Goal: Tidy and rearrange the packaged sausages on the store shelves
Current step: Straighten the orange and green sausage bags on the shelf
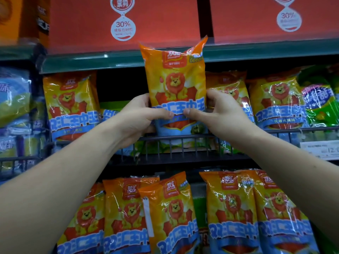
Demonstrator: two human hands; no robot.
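Note:
An orange sausage pack with a lion picture [175, 77] stands upright in front of the middle shelf, its top reaching past the green shelf edge above. My left hand [141, 116] grips its lower left side, thumb across the blue lettering. My right hand [218, 112] grips the lower right side the same way. The pack's bottom is at the black wire rail [174, 142] of the middle shelf. Matching lion packs stand to the left [70, 105] and right [275, 101] on the same shelf.
Several more lion packs [170, 213] fill the lower shelf. Red cartons [124, 21] sit on the top shelf. Blue packs [14, 99] are at the far left, green packs [319, 101] at the far right. A price tag [321, 149] hangs on the rail.

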